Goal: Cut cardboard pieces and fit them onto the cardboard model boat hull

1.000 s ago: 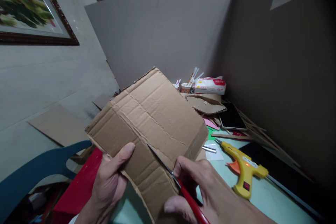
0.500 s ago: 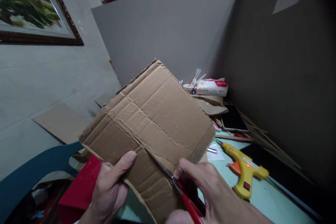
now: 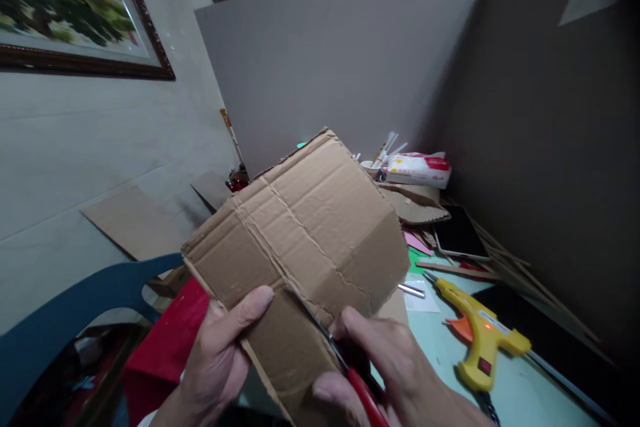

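A creased piece of brown cardboard [image 3: 320, 227] is held up in front of me, tilted. My left hand [image 3: 225, 340] pinches its lower left edge, thumb on the near face and fingers behind. Red-handled scissors [image 3: 363, 393] are in my right hand [image 3: 390, 360], at the lower part of the sheet. One metal blade lies along the near face, in line with a cut that runs beside a crease; the other blade is hidden behind the cardboard. The thumb of my right hand lies over the strip left of the blade.
On the pale green table at right lie a yellow glue gun [image 3: 483, 333], a dark tablet [image 3: 460, 232] and thin wooden strips. A tissue pack [image 3: 419, 170] and a cup of sticks stand behind. A blue chair [image 3: 100, 293] and a red box [image 3: 167, 333] are at left.
The cardboard has tipped and shifted slightly right and down in view, with both hands still on it. The scissors stay in the cut. The whole view has shifted a little.
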